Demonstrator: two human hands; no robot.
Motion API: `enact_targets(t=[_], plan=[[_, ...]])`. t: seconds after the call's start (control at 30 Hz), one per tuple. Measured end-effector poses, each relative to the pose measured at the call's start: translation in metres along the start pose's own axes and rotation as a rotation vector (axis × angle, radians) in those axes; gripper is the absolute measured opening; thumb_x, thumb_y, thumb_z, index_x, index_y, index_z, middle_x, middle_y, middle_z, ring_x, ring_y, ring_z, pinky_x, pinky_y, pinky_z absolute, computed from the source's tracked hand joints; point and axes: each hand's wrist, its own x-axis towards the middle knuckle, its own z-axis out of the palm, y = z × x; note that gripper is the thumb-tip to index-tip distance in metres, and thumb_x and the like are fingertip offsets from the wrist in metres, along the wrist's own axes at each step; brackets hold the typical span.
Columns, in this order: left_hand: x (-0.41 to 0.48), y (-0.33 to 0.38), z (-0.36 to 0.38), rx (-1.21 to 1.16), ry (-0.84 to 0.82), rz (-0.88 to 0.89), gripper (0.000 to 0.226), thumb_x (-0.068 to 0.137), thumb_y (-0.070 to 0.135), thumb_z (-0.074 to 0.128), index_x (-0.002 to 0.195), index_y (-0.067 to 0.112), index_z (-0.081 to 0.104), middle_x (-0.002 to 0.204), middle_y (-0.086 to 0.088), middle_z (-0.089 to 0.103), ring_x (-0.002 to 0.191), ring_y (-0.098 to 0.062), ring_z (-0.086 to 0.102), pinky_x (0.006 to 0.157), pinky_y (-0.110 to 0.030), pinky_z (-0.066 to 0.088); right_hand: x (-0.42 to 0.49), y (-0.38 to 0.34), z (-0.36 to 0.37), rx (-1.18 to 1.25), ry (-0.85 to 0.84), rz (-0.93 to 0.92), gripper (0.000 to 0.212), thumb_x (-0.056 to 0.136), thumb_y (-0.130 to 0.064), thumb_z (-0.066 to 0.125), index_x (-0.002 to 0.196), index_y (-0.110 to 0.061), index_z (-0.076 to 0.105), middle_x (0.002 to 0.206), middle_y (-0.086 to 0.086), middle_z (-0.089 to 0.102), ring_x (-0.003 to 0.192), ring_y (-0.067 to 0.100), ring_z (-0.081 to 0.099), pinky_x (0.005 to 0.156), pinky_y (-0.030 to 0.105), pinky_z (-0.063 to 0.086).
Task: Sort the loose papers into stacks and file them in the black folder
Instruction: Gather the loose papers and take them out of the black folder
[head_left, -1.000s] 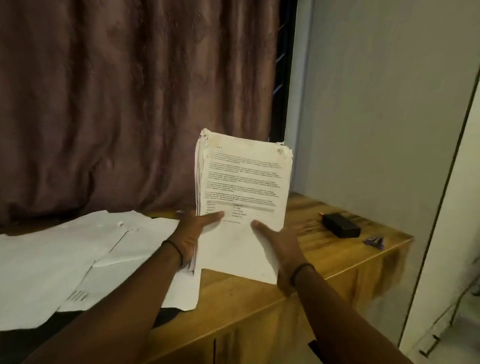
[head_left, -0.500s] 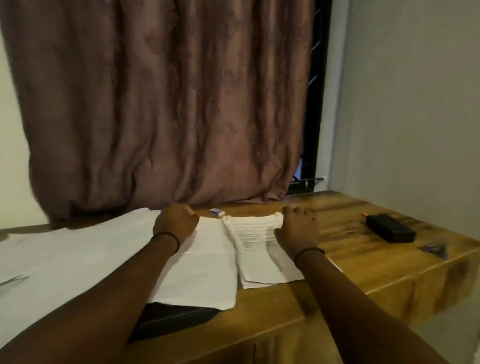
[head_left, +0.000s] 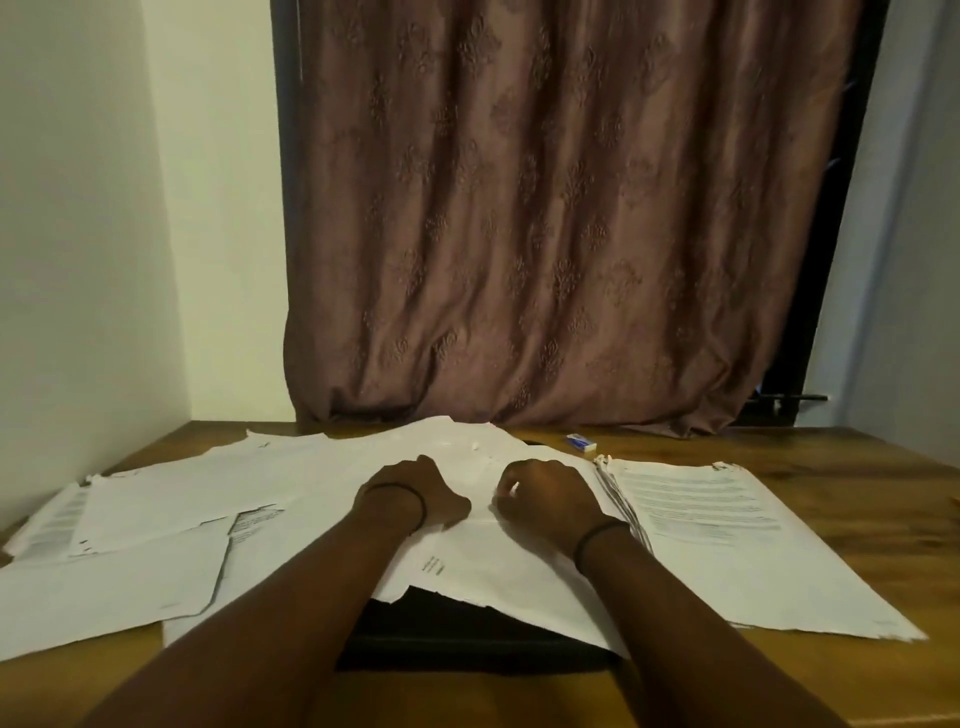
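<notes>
Papers (head_left: 311, 467) in the middle of the table (head_left: 857, 493) are touched by 2 hands. The left hand (head_left: 415, 493) and right hand (head_left: 545, 499) are set close together, knuckles up, fingers curled down onto the top sheet. Whether a sheet is pinched or only pressed cannot be told.

Under these sheets, at the near edge, the black folder (head_left: 467, 639) is partly covered. More sheets are fanned out to the left. A squared stack (head_left: 727, 530) lies just right of the right hand.

Single sheets are judged light, limp and apt to slide over each other, with ragged edges that may tear. They are best lifted at a free edge. The stack, judged heavier, is best gripped on 2 opposite sides.
</notes>
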Motion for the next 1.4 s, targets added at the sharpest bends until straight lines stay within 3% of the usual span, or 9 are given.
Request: enact_targets(t=[0.3, 0.47, 0.6, 0.7, 0.77, 0.87, 1.1, 1.3, 1.4], plan=[[0.007, 0.018, 0.010, 0.287, 0.152, 0.035, 0.043, 0.086, 0.024, 0.061, 0.127, 0.012, 0.058, 0.124, -0.011, 0.064, 0.112, -0.030, 0.061, 0.095, -0.043, 0.052, 0.008, 0.011, 0.002, -0.016, -0.061, 0.082, 0.028, 0.088, -0.035, 0.052, 0.083, -0.012, 0.067, 0.076, 0.000, 0.059, 0.087, 0.022, 0.064, 0.071, 0.027, 0.042], [-0.002, 0.035, -0.030, 0.330, 0.403, 0.159, 0.030, 0.099, 0.021, 0.045, 0.124, 0.013, 0.061, 0.122, -0.008, 0.065, 0.110, -0.025, 0.062, 0.089, -0.035, 0.049, 0.014, 0.009, -0.009, 0.199, -0.043, 0.131, 0.038, 0.092, -0.051, 0.058, 0.102, -0.017, 0.074, 0.103, -0.001, 0.070, 0.099, 0.019, 0.063, 0.088, 0.029, 0.048], [-0.003, 0.043, -0.064, -0.047, 0.624, 0.321, 0.024, 0.097, 0.019, 0.050, 0.114, 0.009, 0.064, 0.107, -0.011, 0.068, 0.096, -0.030, 0.065, 0.079, -0.037, 0.051, 0.017, 0.015, -0.012, 0.666, 0.183, 0.182, 0.049, 0.092, -0.058, 0.054, 0.085, -0.011, 0.065, 0.080, 0.003, 0.065, 0.078, 0.021, 0.062, 0.085, 0.047, 0.055], [0.001, 0.047, -0.081, -0.691, 0.722, 0.490, 0.023, 0.099, 0.015, 0.049, 0.107, 0.003, 0.067, 0.097, -0.010, 0.069, 0.086, -0.025, 0.064, 0.073, -0.030, 0.049, 0.021, 0.022, -0.026, 1.111, 0.217, 0.285, 0.052, 0.084, -0.062, 0.061, 0.111, -0.018, 0.058, 0.105, -0.002, 0.064, 0.101, 0.018, 0.060, 0.092, 0.047, 0.050], [0.004, 0.048, -0.086, -1.125, 0.579, 0.505, 0.021, 0.100, 0.010, 0.049, 0.110, 0.005, 0.067, 0.101, -0.005, 0.069, 0.084, -0.014, 0.066, 0.073, -0.023, 0.052, 0.025, 0.037, -0.032, 1.309, 0.153, 0.260, 0.071, 0.077, -0.065, 0.066, 0.132, -0.022, 0.051, 0.126, 0.000, 0.063, 0.114, 0.019, 0.060, 0.095, 0.042, 0.049], [0.020, 0.040, -0.070, -1.473, 0.211, 0.395, 0.020, 0.099, 0.004, 0.049, 0.110, 0.009, 0.066, 0.099, -0.004, 0.072, 0.082, -0.015, 0.069, 0.068, -0.024, 0.058, 0.025, 0.055, -0.029, 1.533, 0.073, -0.037, 0.051, 0.093, -0.036, 0.067, 0.137, -0.015, 0.055, 0.135, 0.008, 0.061, 0.124, 0.025, 0.059, 0.106, 0.045, 0.044], [0.053, 0.011, 0.001, -1.488, -0.201, 0.131, 0.037, 0.089, -0.006, 0.050, 0.122, 0.000, 0.062, 0.119, -0.021, 0.067, 0.107, -0.042, 0.064, 0.101, -0.054, 0.046, 0.019, 0.080, -0.002, 1.335, 0.151, 0.266, 0.023, 0.092, -0.011, 0.067, 0.114, -0.007, 0.069, 0.113, 0.009, 0.073, 0.100, 0.025, 0.071, 0.095, 0.045, 0.054], [0.065, 0.002, 0.016, -1.519, -0.201, 0.102, 0.035, 0.090, -0.002, 0.052, 0.123, 0.002, 0.062, 0.119, -0.018, 0.068, 0.107, -0.040, 0.065, 0.101, -0.052, 0.046, 0.025, 0.079, 0.001, 1.006, 0.280, 0.278, 0.016, 0.090, -0.017, 0.068, 0.104, -0.015, 0.075, 0.099, -0.005, 0.076, 0.090, 0.013, 0.072, 0.086, 0.034, 0.058], [0.064, 0.000, 0.019, -1.483, -0.202, 0.097, 0.033, 0.091, 0.005, 0.056, 0.123, 0.003, 0.063, 0.118, -0.017, 0.069, 0.106, -0.039, 0.066, 0.101, -0.052, 0.047, 0.023, 0.082, 0.000, 0.909, 0.333, 0.303, 0.016, 0.090, -0.026, 0.069, 0.100, -0.016, 0.076, 0.088, -0.007, 0.075, 0.077, 0.007, 0.070, 0.066, 0.020, 0.055]])
